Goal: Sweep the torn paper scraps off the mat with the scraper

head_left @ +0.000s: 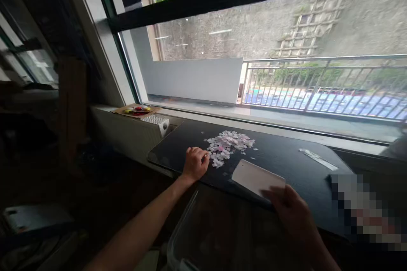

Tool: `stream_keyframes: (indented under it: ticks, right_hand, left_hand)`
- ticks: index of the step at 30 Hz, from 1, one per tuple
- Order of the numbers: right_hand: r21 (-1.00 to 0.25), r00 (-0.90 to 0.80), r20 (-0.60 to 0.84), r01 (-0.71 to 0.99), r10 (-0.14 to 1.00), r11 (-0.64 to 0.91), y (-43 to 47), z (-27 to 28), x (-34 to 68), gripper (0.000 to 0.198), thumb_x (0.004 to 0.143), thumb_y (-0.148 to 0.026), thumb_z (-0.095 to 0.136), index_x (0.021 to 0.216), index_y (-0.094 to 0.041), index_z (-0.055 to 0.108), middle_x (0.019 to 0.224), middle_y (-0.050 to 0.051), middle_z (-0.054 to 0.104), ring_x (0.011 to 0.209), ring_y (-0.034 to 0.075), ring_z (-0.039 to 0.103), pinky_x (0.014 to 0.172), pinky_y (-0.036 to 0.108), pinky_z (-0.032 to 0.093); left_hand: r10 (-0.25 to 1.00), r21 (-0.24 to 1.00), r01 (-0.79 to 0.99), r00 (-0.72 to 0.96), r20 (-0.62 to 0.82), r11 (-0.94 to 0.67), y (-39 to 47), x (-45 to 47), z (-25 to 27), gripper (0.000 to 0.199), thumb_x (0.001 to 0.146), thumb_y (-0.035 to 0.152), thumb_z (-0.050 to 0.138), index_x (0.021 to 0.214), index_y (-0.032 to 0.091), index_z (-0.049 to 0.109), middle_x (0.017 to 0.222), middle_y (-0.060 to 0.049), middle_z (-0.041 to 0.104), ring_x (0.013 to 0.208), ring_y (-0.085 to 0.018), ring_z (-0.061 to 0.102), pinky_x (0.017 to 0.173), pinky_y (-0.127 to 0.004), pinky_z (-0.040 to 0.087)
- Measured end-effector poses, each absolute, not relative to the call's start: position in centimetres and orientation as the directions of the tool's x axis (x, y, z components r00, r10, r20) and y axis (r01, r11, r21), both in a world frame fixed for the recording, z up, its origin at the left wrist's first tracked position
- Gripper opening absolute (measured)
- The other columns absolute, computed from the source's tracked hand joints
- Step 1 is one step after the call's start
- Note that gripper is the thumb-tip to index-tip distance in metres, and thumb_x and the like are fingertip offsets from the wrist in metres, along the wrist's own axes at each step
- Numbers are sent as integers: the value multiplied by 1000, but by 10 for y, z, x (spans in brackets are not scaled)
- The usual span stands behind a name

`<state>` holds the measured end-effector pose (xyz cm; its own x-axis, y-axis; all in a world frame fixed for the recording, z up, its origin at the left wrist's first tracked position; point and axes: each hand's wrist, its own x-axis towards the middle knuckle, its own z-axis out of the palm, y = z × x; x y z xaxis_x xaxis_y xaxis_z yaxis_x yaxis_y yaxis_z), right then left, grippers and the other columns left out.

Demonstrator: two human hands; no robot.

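A loose pile of small thin whitish-pink flakes (pixel 227 144) lies on the dark tabletop (pixel 286 146). My left hand (pixel 195 163) is closed at the pile's left edge, its fingers curled together. A tiny pale bit shows by its fingertips, too small to name. My right hand (pixel 294 209) grips the near right end of a flat pale rectangular board (pixel 257 176) with rounded corners and a small dark dot near one corner. The board is tilted over the table's near edge, to the right of the pile and apart from it. Shadow hides part of the right fingers.
Below the table edge stands a clear plastic bin (pixel 182 224). A pale strip (pixel 318 159) lies on the table's right side, near a pixelated object (pixel 365 211). Behind the table runs a window sill (pixel 254 129). Colourful items (pixel 138 110) rest on cardboard at the left.
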<state>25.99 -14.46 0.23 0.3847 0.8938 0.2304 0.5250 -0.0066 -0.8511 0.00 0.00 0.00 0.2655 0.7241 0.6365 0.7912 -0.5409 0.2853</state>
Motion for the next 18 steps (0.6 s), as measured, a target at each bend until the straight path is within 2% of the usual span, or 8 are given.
stream_keyframes:
  ticks: [5,8,18]
  right_hand:
    - [-858,312,226,513,923,37,-140,-1,261,31,72,-54,62,75,-22,59,71,4,69,67,23,65,59,32,52]
    - [-893,252,205,444,946,75,-140,-6,262,30,74,-50,63,80,-22,62,75,4,72,69,23,67,61,33,53]
    - [-946,285,149,321,947,52,-145,-8,256,34,70,-49,70,87,-21,66,84,6,76,76,26,70,67,36,56]
  left_hand:
    - [718,288,787,262,645,-546,-1,1,0,19,88,24,48,86,20,67,87,-6,69,90,-23,59,91,-42,40]
    - [716,294,786,250,652,-543,-1,1,-2,18,88,23,49,85,21,67,86,-5,69,91,-23,59,92,-42,39]
    - [709,300,783,239,664,-545,1,-1,-4,16,87,23,52,85,21,67,85,-5,68,91,-22,59,94,-43,39]
